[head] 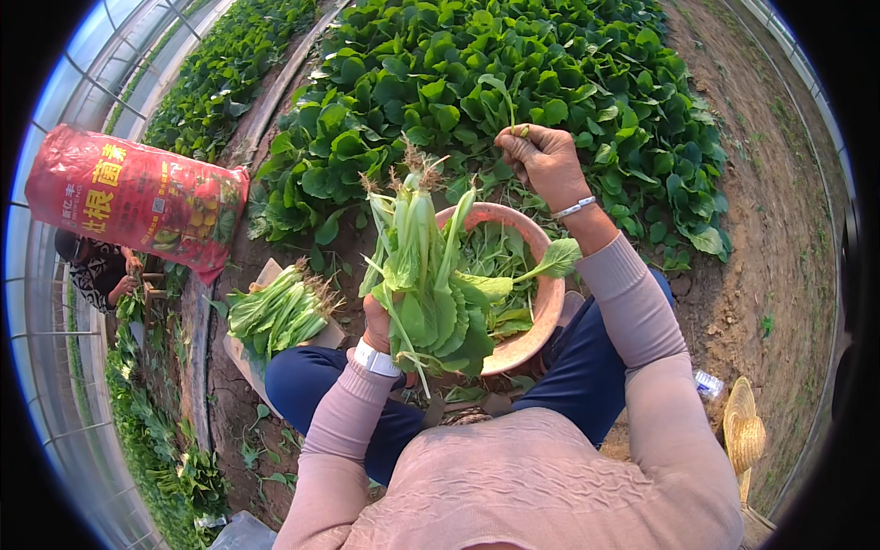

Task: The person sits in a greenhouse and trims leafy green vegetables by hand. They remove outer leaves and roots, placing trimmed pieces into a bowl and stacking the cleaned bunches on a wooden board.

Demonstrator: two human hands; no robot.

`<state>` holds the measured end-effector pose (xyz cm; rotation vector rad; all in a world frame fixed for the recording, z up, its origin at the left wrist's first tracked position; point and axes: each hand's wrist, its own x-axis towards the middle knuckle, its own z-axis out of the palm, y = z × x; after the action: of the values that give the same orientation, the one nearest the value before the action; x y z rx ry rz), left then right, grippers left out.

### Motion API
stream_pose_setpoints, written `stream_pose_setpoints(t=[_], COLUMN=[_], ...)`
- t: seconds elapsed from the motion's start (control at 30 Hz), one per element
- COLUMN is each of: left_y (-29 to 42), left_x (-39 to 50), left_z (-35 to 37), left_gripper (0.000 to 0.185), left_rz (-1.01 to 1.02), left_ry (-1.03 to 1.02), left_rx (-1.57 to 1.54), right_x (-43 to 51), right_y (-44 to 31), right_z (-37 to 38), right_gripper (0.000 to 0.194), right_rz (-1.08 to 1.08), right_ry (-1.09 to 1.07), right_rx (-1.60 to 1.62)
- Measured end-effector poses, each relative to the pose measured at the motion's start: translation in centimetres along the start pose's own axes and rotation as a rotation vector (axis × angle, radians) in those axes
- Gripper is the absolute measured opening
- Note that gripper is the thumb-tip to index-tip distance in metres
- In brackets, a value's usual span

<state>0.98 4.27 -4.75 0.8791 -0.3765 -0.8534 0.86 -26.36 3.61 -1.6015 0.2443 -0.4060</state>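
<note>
A bunch of leafy greens (419,275) is gripped in my left hand (378,320), with roots pointing up and leaves hanging down. The bunch hides part of that hand. My right hand (546,161) is raised to the right, pinching a thin leaf stalk (510,103) between thumb and fingers. Below my hands a round reddish plastic basin (543,309) holds loose leaves (505,254). Its left side is covered by the bunch. Left of my knee, another pile of rooted greens (282,309) lies on a flat pale sheet (240,357).
Dense growing greens (481,69) fill the bed ahead. A red printed sack (137,196) stands at the left, near another person (103,268) handling greens. A clear plastic bottle (708,383) and a straw hat (744,433) lie at the right. Bare soil (763,227) runs along that side.
</note>
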Motion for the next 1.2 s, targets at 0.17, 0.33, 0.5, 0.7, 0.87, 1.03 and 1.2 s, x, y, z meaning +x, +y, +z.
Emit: stream_pose_setpoints(t=[0.17,0.33,0.5,0.7,0.87,1.03,1.2], left_y=[0.9,0.8,1.3,1.5,1.8,1.6,1.2], left_x=[0.6,0.8,1.9,3.3,3.6,3.4,3.2], left_z=[1.3,1.2,3.0,4.0,6.0,4.0,2.3], left_gripper=[0.11,0.075,0.049,0.054,0.067,0.053,0.037], left_rz=[0.026,0.025,0.067,0.12,0.023,-0.058,0.091], left_ry=[0.018,0.038,0.224,0.308,0.228,0.215,0.268], left_rx=[-0.009,-0.256,-0.263,0.149,0.146,-0.102,-0.351], right_x=[-1.9,-3.3,-2.2,-2.5,-3.4,-3.4,-2.2], right_y=[5.0,2.3,1.7,0.8,1.4,1.5,3.0], right_z=[0.0,3.9,4.0,3.3,4.8,5.0,3.9], right_gripper=[0.031,0.025,0.015,0.023,0.026,0.026,0.024], right_rz=[-0.21,0.417,0.194,0.213,0.21,0.165,0.162], right_ry=[-0.436,-0.488,-0.094,-0.267,-0.277,-0.289,-0.309], right_rx=[-0.763,0.651,0.983,0.658,0.59,0.741,0.97])
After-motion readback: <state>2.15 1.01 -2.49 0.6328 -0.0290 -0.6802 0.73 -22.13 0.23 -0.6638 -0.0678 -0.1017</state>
